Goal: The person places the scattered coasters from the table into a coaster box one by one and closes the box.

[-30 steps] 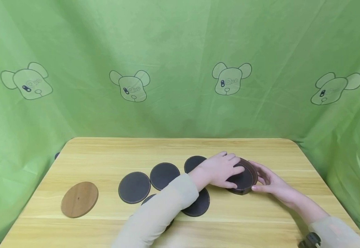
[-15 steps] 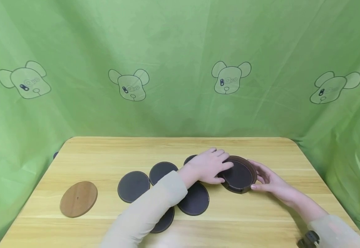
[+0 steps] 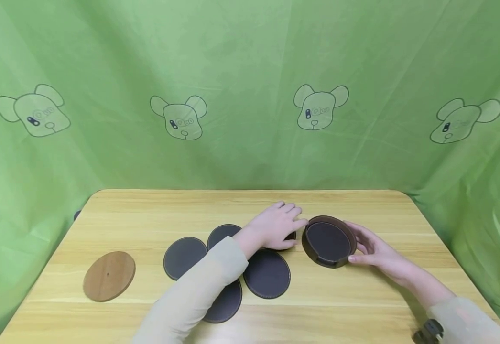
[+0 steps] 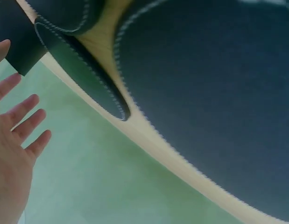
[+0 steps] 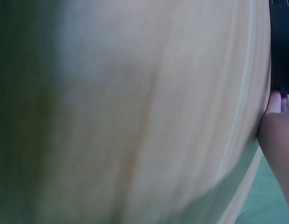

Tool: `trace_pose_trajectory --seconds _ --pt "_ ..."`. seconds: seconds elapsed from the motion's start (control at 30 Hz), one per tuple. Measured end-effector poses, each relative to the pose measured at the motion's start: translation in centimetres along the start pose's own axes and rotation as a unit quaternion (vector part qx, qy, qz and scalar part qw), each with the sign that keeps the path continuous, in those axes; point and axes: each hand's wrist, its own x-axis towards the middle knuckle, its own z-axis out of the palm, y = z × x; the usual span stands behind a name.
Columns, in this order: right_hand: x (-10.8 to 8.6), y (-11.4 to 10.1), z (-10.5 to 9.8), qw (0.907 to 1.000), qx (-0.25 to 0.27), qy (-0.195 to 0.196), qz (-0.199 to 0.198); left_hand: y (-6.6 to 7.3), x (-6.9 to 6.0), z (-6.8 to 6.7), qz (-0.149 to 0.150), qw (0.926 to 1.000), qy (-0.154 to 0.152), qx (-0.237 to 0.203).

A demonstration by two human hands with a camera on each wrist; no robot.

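Observation:
On the right of the table, my right hand (image 3: 375,253) grips a round dark-brown coaster holder (image 3: 328,263) by its right side, fingers behind and thumb in front. A black disc surface shows inside it. Just left of the holder, my left hand (image 3: 273,227) is over a black stitched coaster (image 3: 291,236), mostly hidden beneath it. In the left wrist view, the fingers of the left hand (image 4: 13,140) are spread and loosely extended, with nothing between them. The right wrist view catches only part of the holder (image 5: 282,49) and the right hand (image 5: 275,119).
More black round coasters lie left of the holder: one (image 3: 267,274) near the left wrist, another (image 3: 224,303) below the forearm, one (image 3: 222,234) behind it, one (image 3: 184,257) farther left. A round wooden disc (image 3: 109,277) lies at far left. Green cloth (image 3: 250,157) hangs behind.
My left hand has drawn out of the holder and moved left, over the coaster beside it. The right hand stays on the holder, whose inside now shows.

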Motion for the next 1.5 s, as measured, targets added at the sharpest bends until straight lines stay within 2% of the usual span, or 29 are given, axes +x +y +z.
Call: trace_pose_trajectory --seconds 0.17,0.43,0.77,1.0,1.5 --pt "0.0 -0.1 0.0 1.0000 0.000 0.000 0.008 -0.2 -0.5 0.4 -0.010 0.9999 -0.005 -0.001" --pt "-0.1 -0.2 0.0 0.9999 -0.003 0.003 0.013 0.0 -1.0 1.0 -0.028 0.9985 -0.047 0.003" --pt "0.0 -0.1 0.0 0.9998 -0.006 0.003 0.017 -0.1 -1.2 1.9 -0.070 0.9929 -0.093 -0.026" --pt "-0.1 -0.2 0.0 0.9999 -0.002 0.001 0.016 -0.1 -1.3 2.1 -0.092 0.9883 -0.098 -0.073" --pt "-0.1 -0.3 0.1 0.9998 -0.006 0.003 0.017 -0.8 -1.2 1.8 -0.088 0.9864 -0.106 -0.090"
